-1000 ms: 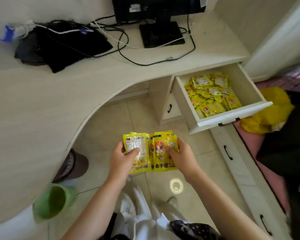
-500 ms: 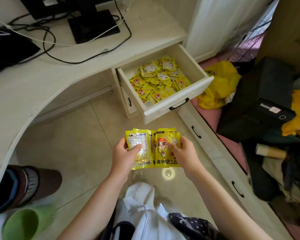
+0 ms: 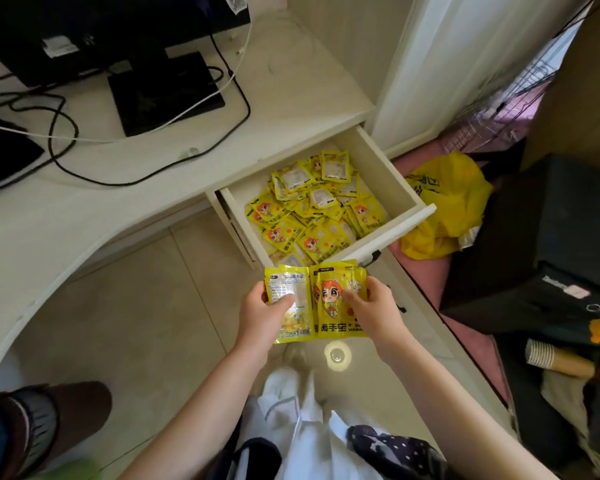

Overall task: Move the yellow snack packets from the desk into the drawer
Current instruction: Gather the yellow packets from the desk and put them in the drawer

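Hands first: our left hand (image 3: 260, 317) and right hand (image 3: 378, 311) each keep a grip clamped on a fan of yellow snack packets (image 3: 317, 301), now carried closer, just before the open drawer (image 3: 400, 221) already heaped with packets; beyond, the worktop (image 3: 153, 161) shows none.

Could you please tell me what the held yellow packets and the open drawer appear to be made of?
The yellow packets, gripped by the left hand and right hand, look like glossy printed plastic film: they catch highlights and crinkle at sealed edges. The drawer seems cream-painted or laminated wood board, matte, with flat, thick walls; which one is unclear.
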Demonstrator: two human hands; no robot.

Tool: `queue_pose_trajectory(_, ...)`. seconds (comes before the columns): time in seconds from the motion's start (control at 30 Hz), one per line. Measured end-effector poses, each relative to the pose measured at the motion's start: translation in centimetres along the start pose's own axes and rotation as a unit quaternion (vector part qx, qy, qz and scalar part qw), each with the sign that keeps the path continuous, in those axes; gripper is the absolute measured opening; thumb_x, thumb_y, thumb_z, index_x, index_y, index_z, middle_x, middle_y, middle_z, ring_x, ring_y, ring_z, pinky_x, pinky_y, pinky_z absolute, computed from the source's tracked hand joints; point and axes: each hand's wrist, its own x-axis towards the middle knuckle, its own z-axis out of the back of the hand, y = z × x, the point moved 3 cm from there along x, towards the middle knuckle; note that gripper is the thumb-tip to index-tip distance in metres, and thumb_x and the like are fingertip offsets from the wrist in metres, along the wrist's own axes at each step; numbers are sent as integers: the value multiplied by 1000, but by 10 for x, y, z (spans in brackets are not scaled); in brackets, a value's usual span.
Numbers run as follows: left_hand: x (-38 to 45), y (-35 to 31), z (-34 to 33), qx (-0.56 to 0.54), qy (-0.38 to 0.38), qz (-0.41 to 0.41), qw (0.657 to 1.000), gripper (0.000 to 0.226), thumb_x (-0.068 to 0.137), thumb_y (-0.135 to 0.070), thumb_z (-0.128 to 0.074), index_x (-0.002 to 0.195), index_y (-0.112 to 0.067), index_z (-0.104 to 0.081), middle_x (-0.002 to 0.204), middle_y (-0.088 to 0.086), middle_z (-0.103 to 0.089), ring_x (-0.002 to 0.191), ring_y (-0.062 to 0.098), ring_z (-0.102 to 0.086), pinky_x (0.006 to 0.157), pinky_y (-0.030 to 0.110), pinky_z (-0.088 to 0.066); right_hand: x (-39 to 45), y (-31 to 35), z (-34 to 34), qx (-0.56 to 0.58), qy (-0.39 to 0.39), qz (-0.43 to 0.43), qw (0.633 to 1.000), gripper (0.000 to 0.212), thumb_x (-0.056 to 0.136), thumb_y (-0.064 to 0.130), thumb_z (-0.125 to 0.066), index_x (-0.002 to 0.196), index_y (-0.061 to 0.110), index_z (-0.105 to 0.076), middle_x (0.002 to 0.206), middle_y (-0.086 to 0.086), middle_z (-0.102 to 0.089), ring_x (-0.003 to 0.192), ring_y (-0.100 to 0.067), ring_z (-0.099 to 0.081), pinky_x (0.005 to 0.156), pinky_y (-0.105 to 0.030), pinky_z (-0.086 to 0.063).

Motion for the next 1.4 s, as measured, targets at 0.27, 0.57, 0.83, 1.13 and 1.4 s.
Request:
queue_pose_trajectory(0.27,54,-36,-22,-38,-30,36,998,14,82,-12,-67,90,-23,-64,91,2,-72,87,24,-69,81,43,-56,72,39,9,-19,25,-8,999,12,93,17,-55,97,6,-57,86,-10,-63,68,-19,-59,62,-31,-48)
queue_pose_trajectory(0.57,102,-46,-67,-172,-142,123,967,18,81,-7,-68,97,-15,-64,91,4,-72,85,26,-68,82,41,-55,163,68,20,-84,133,-7,988,10,92,21,-58,95,16,-50,84,-7,-57,71,-20,-52,67,-32,-43)
queue_pose_trajectory(0.83,139,-35,-100,-410,-234,240,848,16,83,1,-64,90,-13,-66,59,2,-71,48,21,-68,49,37,-59,240,100,-2,-218,232,60,946,17,93,22,-58,80,11,-56,63,-1,-55,43,-6,-40,40,-15,-31)
queue_pose_trajectory(1.13,197,-14,-102,-469,-283,277,789,21,83,0,-66,104,-6,-64,85,14,-69,64,28,-68,54,34,-55,300,109,-76,-232,273,40,933,21,93,19,-58,75,8,-55,70,-11,-48,58,-19,-38,53,-26,-28)
queue_pose_trajectory(1.4,230,-7,-95,-447,-288,290,796,23,93,-13,-58,115,-6,-57,86,7,-61,72,19,-60,59,24,-52,348,123,-103,-293,231,89,924,42,98,16,-43,57,22,-37,57,2,-38,48,-13,-32,45,-23,-24)
